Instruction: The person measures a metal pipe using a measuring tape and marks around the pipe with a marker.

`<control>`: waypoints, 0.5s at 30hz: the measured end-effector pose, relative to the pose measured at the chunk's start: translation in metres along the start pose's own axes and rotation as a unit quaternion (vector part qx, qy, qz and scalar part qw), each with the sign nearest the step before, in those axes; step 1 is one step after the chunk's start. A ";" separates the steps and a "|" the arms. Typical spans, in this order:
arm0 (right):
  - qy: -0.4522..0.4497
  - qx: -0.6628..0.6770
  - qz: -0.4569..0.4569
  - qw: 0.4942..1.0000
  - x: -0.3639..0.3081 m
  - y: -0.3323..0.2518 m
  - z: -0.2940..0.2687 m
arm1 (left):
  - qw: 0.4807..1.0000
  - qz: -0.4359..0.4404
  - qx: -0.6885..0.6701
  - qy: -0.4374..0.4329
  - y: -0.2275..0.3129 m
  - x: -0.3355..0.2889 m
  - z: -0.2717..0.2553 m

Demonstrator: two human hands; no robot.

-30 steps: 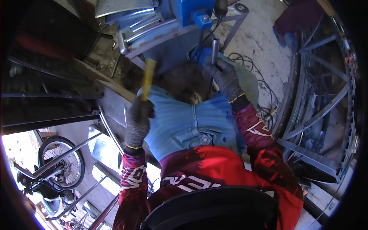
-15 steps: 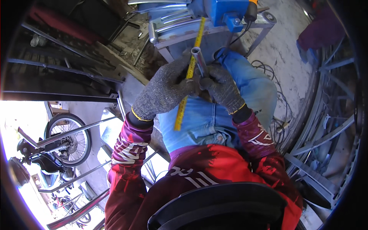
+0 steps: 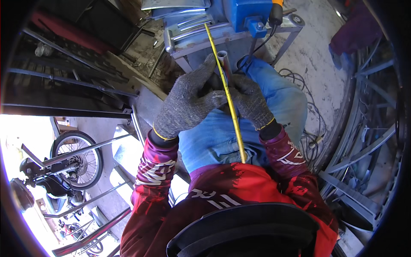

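Note:
Grey knit gloves with yellow cuffs cover both hands, held together above my lap. My left hand is closed at the yellow measuring tape, its thumb touching the strip and its index finger reaching up along it. The strip is turned nearly edge-on and slants from the workbench side down toward my waist. Behind it a short, round metal tube points away from me, open end up. My right hand grips that tube low down; the strip hides part of the fingers.
Ahead stands a metal workbench with cut tubes and a blue machine. A cable coils on the floor at right, near metal frames. Left are stacked bars and a motorcycle wheel.
The measuring tape has turned from face-on to nearly edge-on; its far end swung left and its near end right, toward my waist. My left hand shifted slightly right.

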State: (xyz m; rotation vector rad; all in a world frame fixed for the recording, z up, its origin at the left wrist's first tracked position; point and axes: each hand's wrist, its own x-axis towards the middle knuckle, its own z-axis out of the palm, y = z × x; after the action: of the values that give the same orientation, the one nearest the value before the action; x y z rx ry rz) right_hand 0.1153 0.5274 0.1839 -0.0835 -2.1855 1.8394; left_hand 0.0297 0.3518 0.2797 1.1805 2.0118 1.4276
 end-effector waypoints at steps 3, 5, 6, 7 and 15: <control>0.019 -0.013 -0.002 1.000 0.000 0.000 0.001 | 0.990 0.059 0.100 0.077 -0.005 0.003 0.002; 0.025 -0.020 0.006 0.999 -0.001 0.003 0.001 | 0.985 0.086 0.098 0.109 -0.003 0.006 0.000; 0.022 -0.017 0.011 1.000 -0.002 0.007 0.002 | 0.983 0.095 0.097 0.120 -0.004 0.008 0.000; 0.017 -0.014 0.017 1.000 -0.003 0.008 0.003 | 0.989 0.088 0.008 0.117 -0.008 0.010 0.002; -0.013 0.036 0.040 0.998 -0.003 -0.004 0.002 | 0.984 0.145 -0.021 0.098 -0.021 0.005 0.001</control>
State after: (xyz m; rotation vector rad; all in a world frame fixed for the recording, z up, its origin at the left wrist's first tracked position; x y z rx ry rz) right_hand 0.1183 0.5243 0.1873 -0.1347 -2.1607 1.9705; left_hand 0.0191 0.3538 0.2608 1.4088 1.9844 1.7797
